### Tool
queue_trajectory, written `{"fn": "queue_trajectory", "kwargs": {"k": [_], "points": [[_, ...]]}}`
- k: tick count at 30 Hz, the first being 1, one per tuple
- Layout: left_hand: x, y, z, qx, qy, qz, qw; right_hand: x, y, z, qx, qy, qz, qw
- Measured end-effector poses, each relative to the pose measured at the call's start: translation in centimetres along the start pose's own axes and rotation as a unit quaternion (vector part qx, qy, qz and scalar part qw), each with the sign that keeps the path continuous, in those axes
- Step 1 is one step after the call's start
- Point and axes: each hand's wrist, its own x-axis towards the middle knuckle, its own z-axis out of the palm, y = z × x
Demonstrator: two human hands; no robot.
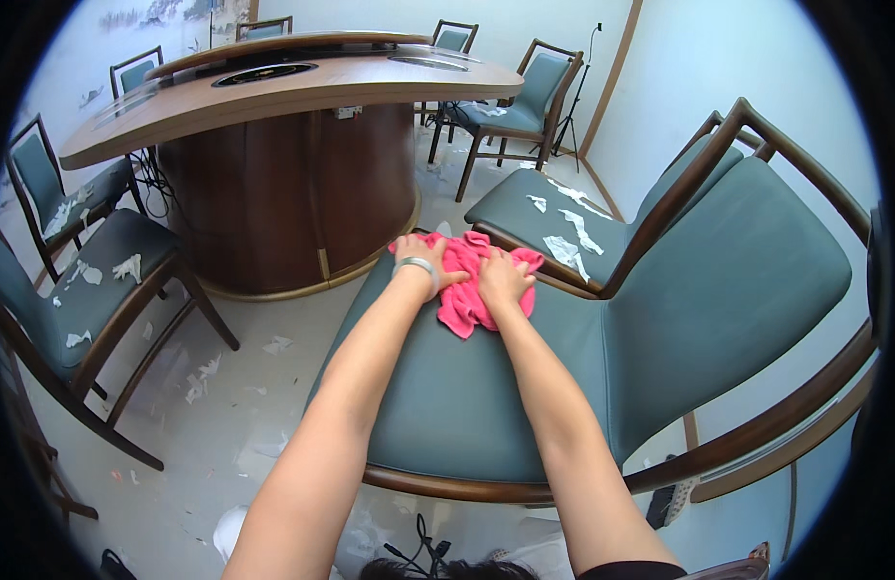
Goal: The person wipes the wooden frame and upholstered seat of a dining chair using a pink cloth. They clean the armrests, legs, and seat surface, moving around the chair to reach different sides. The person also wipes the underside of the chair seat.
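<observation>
A crumpled pink cloth (465,293) lies on the far part of the green padded seat (455,406) of a wooden-framed chair. My left hand (422,261), with a pale bangle at the wrist, presses on the cloth's left side, thumb spread to the right. On the cloth's right side rests my right hand (504,279), its fingers curled into the fabric. The chair's green backrest (730,290) rises to the right. Just beyond, a second chair's seat (520,199) carries torn white paper scraps (563,252).
A large table (360,90) with a dark wooden base stands ahead. Chairs strewn with paper scraps stand at left (114,283); another chair (520,116) is farther back beside a black tripod (574,109). Scraps litter the floor (266,406). Black cables (422,544) lie near the bottom edge.
</observation>
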Motion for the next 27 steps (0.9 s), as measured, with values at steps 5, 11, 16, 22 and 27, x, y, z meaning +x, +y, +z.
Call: {"fn": "queue_trajectory", "kwargs": {"k": [5,11,16,22,27], "points": [[-2.4,-7.0,0.7,-0.084,-0.048,-0.045,0.994,0.6,-6.5,0.8,0.029,-0.053,-0.114,0.992],[-12.6,-12.6,2.0,-0.223,-0.046,-0.038,0.973,-3.8,-11.1,-3.2,0.1,-0.181,-0.243,0.948],[-22.0,-13.3,0.1,-0.309,-0.091,-0.093,0.942,-11.0,-12.3,-5.1,0.191,-0.212,-0.352,0.891],[-28.6,-15.3,1.0,-0.436,0.012,-0.108,0.893,-17.0,-11.8,-9.2,0.243,-0.265,-0.385,0.85],[-30.5,-13.4,5.0,-0.714,-0.018,-0.01,0.7,-17.7,-8.4,-10.4,0.447,-0.395,-0.329,0.732]]}}
